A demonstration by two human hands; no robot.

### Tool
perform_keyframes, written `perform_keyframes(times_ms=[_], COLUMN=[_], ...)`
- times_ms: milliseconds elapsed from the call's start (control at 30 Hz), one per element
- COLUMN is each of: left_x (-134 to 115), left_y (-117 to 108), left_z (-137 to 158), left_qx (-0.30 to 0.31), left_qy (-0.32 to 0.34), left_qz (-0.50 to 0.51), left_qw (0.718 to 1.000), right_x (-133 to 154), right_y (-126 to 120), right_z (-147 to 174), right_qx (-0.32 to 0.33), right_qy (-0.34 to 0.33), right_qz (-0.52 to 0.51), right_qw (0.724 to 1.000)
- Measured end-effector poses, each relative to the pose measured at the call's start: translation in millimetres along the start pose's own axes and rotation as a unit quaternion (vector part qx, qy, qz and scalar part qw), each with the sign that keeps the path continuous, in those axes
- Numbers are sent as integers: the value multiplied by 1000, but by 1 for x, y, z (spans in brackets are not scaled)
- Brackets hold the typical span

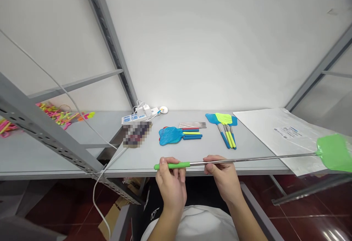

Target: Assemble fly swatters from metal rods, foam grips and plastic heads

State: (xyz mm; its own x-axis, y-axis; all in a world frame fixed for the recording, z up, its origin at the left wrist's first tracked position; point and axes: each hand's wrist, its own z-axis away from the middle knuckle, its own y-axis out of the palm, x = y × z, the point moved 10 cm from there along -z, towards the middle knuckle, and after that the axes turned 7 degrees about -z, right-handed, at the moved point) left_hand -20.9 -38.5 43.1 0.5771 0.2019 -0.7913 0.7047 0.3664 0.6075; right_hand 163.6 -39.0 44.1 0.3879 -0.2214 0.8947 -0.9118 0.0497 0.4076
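One extended green fly swatter [275, 157] is held level over the worktop [247, 153] front edge: its grip is clasped by the left hand [171, 182], its metal rod pinched by the right hand [224, 175]. Two swatter piles [176, 134] [224, 125] are seen beyond.

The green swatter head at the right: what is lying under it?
Under the green swatter head lies a clear plastic sheet with a white label, over the grey table edge. The head is opaque, so the part directly beneath it cannot be seen.
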Motion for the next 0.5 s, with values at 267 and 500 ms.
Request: perform_keyframes(times_ms=[267,500], left_x=[-21,-24], left_y=[-14,-5], left_z=[-23,-11], left_qx=[-25,-16], left_qy=[7,16], left_qz=[19,57], left_qw=[999,998], right_x=[31,34], right_y=[-18,4], right_z=[-5,0], right_qx=[28,41], right_qy=[-67,-65], right_qz=[7,46], right_qw=[997,996])
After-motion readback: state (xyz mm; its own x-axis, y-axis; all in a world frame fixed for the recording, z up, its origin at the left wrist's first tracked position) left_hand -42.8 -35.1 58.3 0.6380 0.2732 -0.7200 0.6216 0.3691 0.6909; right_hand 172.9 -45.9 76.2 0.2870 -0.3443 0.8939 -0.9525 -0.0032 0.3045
